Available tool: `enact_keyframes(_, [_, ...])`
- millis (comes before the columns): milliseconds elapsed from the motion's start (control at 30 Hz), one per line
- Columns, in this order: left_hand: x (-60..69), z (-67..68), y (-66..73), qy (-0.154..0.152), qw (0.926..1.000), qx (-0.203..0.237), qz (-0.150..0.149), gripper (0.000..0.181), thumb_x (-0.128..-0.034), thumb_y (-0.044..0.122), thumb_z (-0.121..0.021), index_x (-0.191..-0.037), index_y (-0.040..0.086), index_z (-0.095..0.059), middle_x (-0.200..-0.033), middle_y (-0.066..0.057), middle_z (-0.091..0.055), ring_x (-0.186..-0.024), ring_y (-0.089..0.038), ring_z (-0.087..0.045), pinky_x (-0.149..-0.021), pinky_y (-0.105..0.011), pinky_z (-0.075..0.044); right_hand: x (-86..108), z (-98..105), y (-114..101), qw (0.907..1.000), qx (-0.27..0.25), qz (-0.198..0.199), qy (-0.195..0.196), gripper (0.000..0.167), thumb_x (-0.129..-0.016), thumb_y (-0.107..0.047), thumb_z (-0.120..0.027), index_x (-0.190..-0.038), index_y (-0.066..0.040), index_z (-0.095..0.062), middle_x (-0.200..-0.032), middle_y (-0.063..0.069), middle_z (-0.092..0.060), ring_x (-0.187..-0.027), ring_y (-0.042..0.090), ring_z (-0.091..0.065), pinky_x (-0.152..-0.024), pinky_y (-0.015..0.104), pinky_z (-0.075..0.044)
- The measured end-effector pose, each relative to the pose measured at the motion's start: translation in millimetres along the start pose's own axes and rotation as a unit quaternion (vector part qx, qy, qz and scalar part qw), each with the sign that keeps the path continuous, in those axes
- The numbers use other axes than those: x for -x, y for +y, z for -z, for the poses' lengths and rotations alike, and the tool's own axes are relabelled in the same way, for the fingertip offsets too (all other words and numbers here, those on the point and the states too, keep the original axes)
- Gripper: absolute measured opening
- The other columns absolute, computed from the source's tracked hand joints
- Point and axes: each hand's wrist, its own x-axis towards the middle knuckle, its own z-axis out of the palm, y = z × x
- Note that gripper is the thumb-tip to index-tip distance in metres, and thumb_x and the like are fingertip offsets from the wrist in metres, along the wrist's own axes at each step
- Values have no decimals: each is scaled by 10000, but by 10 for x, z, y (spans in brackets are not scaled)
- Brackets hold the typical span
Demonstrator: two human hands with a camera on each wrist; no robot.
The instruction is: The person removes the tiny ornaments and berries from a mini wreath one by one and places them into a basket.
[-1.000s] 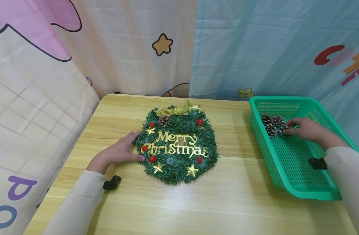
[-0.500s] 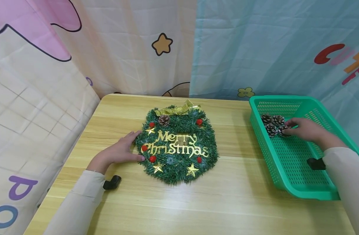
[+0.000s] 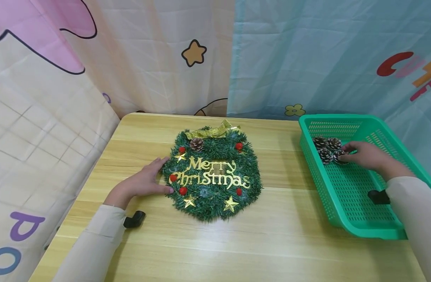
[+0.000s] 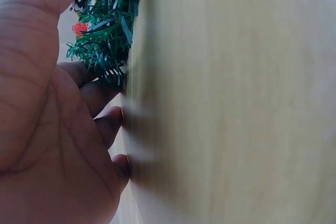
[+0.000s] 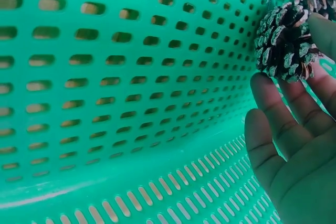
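Observation:
A green tinsel wreath [image 3: 208, 203] with gold "Merry Christmas" lettering [image 3: 210, 178] lies flat on the wooden table. Around it sit red berries, gold stars, a gold ribbon [image 3: 213, 132] and one pine cone [image 3: 197, 145]. My left hand [image 3: 143, 182] rests at the wreath's left edge, thumb and fingers spread and touching the greenery; the left wrist view shows its fingertips on the tabletop. Inside the green basket [image 3: 363, 235], my right hand [image 3: 370, 156] holds a white-tipped pine cone [image 5: 286, 45] between thumb and fingers. Several pine cones [image 3: 325, 156] cluster beside it.
The basket has perforated walls and stands at the table's right side, its rim raised around my right wrist. A printed curtain [image 3: 272, 58] hangs along the table's back edge and left side. Black wrist mounts [image 3: 134, 219] show at both sleeves.
My right hand has shifted slightly left with the pine cone, bringing it closer against the other cones. The left hand and wreath stay in place.

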Motion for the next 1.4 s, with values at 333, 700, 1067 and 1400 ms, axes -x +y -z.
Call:
enact_keyframes(333, [5, 2, 13, 34, 10000, -66, 3, 1138, -778, 487, -820, -1603, 111, -132, -1615, -283, -60, -1462, -499, -45, -1101, -715, -84, -13, -21, -17, 9998, 160, 86, 90, 577, -1005, -278, -596, -1314, 177, -422, -1244, 400, -485, -1089, 559, -485, -805, 630, -450])
enact_keyframes(700, [-3, -11, -10, 29, 10000, -74, 3, 1146, -778, 505, -814, -1606, 123, -121, -1620, -270, -58, -1467, -487, -36, -1107, -704, -102, -39, -40, -47, 9991, 295, 233, 185, 489, -973, -209, -618, -1251, 160, -456, -1205, 397, -502, -1049, 546, -512, -783, 621, -448])
enact_keyframes(1067, [-9, -3, 6, 47, 9998, -172, -21, 1158, -769, 524, -814, -1605, 117, -123, -1614, -283, -63, -1464, -493, -50, -1111, -697, -107, -22, -46, -60, 9992, 331, 149, 149, 495, -986, -204, -608, -1271, 163, -437, -1229, 412, -478, -1057, 564, -497, -779, 625, -448])
enact_keyframes(1400, [4, -1, 33, 77, 9997, -240, -65, 1147, -777, 519, -808, -1602, 102, -129, -1608, -294, -79, -1460, -501, -55, -1107, -699, -123, -35, -48, -31, 9993, 326, 134, 138, 497, -999, -214, -597, -1289, 153, -430, -1248, 408, -461, -1043, 545, -511, -740, 584, -466])
